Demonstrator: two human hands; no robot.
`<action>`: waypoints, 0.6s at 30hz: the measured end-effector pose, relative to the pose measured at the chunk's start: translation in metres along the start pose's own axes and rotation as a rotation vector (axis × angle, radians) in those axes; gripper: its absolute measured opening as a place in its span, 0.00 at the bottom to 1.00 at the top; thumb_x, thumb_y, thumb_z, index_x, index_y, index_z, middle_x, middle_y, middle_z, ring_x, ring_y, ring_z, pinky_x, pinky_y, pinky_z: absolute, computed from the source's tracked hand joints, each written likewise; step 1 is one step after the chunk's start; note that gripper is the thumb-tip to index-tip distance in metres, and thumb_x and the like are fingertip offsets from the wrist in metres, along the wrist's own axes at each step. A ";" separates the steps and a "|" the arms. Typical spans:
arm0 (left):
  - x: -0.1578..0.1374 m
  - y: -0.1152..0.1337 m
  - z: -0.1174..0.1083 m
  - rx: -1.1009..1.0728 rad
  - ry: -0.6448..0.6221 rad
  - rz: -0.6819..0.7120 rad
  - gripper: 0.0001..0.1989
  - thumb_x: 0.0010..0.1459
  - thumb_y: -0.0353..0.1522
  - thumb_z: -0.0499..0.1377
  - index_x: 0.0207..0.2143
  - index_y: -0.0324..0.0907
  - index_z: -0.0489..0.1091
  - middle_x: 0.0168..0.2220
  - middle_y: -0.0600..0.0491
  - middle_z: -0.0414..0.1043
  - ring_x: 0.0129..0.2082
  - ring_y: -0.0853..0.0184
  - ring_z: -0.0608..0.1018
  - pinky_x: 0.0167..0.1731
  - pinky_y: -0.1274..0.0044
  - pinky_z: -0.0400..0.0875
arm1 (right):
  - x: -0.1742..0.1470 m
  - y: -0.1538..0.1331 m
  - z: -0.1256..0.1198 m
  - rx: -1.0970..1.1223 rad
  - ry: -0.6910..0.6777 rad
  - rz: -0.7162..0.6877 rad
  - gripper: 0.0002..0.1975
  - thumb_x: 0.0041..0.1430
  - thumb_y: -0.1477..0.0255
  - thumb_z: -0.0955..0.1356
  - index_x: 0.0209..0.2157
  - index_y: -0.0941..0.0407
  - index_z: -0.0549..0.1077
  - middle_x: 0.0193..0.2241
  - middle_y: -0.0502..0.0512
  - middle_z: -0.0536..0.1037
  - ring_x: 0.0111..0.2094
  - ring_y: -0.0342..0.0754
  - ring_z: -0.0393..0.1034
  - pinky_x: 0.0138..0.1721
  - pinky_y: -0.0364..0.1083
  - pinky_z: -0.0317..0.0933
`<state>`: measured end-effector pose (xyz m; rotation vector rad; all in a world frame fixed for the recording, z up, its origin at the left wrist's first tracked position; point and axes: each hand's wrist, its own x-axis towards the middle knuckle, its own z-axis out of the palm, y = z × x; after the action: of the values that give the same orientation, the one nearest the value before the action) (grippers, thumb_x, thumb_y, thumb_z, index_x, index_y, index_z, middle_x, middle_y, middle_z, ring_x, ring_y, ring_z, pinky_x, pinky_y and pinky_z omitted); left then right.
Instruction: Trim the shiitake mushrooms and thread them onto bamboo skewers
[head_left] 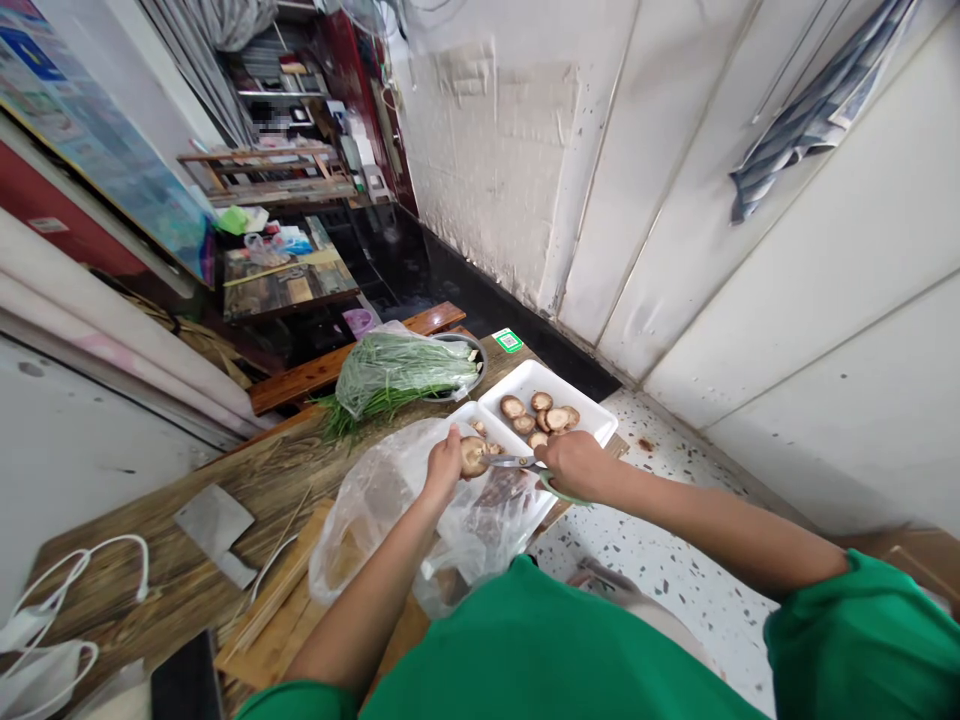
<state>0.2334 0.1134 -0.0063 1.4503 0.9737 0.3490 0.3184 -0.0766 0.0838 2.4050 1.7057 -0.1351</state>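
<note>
My left hand [445, 462] grips a brown mushroom [473, 457] above the edge of a clear plastic bag [375, 505]. Wrapped round green-handled scissors [516, 461], my right hand [574, 464] holds their metal blades against the mushroom's stem side. Beyond them, a white tray [600, 420] carries several mushrooms, some with pale undersides up. A smaller white container [466, 412] beside it has small mushroom pieces in it. More dark contents show through the bag below my hands, but I cannot make them out.
Bagged green vegetables [401, 370] lie over a metal bowl [484, 362] at the table's far side. A cleaver [217, 530], a wooden board [277, 640], white cables [82, 570] and a dark phone [186, 680] are at left. A white wall [675, 200] stands right.
</note>
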 end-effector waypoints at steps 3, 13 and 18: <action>0.002 -0.003 0.000 0.026 0.097 0.160 0.28 0.56 0.50 0.43 0.29 0.37 0.71 0.24 0.46 0.74 0.23 0.63 0.75 0.18 0.77 0.65 | -0.002 -0.001 0.000 0.050 -0.010 0.037 0.15 0.53 0.62 0.65 0.35 0.59 0.73 0.32 0.62 0.77 0.34 0.54 0.72 0.31 0.46 0.61; -0.002 -0.006 0.004 0.114 0.175 0.426 0.27 0.57 0.48 0.43 0.35 0.38 0.72 0.30 0.47 0.75 0.27 0.64 0.75 0.26 0.75 0.67 | 0.003 -0.015 0.010 0.101 0.018 0.150 0.17 0.55 0.62 0.63 0.38 0.60 0.72 0.33 0.64 0.77 0.35 0.54 0.72 0.34 0.47 0.62; -0.004 -0.011 0.009 0.134 0.176 0.424 0.29 0.57 0.49 0.40 0.36 0.38 0.70 0.22 0.51 0.71 0.17 0.68 0.70 0.20 0.77 0.64 | 0.007 -0.025 0.018 0.102 0.004 0.179 0.13 0.57 0.67 0.62 0.36 0.61 0.72 0.32 0.64 0.77 0.33 0.54 0.73 0.31 0.47 0.62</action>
<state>0.2336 0.1031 -0.0168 1.7715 0.8339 0.7424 0.2982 -0.0657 0.0629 2.6194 1.5100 -0.1952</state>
